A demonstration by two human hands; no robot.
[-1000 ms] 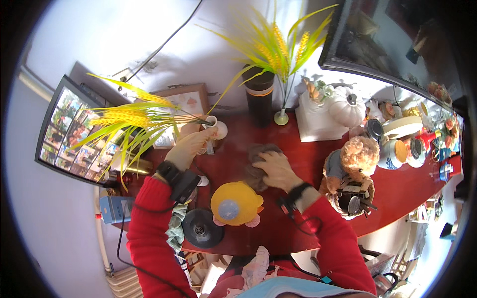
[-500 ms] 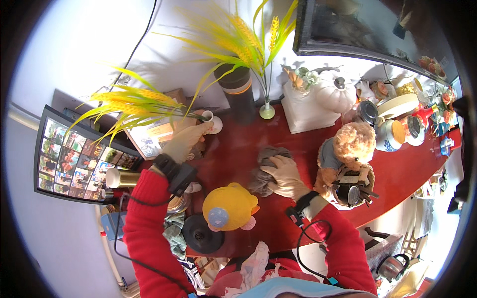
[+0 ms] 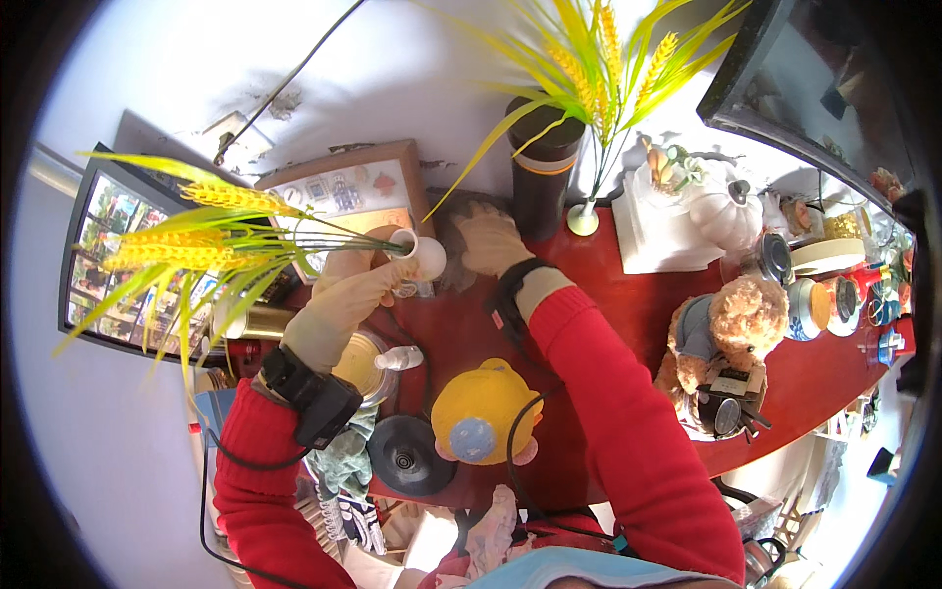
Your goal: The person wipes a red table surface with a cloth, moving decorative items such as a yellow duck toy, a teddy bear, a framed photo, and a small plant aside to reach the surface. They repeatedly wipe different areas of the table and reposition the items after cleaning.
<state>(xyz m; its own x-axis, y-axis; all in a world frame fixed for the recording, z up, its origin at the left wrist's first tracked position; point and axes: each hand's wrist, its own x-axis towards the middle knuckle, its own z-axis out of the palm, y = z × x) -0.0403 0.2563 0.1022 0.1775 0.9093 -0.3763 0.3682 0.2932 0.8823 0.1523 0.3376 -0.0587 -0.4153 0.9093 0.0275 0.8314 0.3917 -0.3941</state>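
Note:
My left hand (image 3: 339,306), in a beige glove, is closed round a small white vase (image 3: 426,259), tilted to the left. Yellow-green artificial wheat stalks (image 3: 201,245) fan out of its mouth toward the left. My right hand (image 3: 491,241), gloved alike, presses a dark grey cloth (image 3: 451,245) onto the red table near its back edge. Just right of that hand stands a black cylinder (image 3: 545,182) with a thin gold band. Most of the cloth lies under the fingers and palm.
A yellow plush toy (image 3: 486,402) and a black round disc (image 3: 410,454) lie at the near edge. Second wheat stalks stand in a green vase (image 3: 583,220). A teddy bear (image 3: 731,329), white pumpkin (image 3: 726,211) and several jars fill the right; framed pictures (image 3: 397,177) lean left.
My right hand has slid the cloth from the table's middle to the back left, beside the cylinder. The left hand still holds the vase, now tilted further, stalks lower. The view has shifted left.

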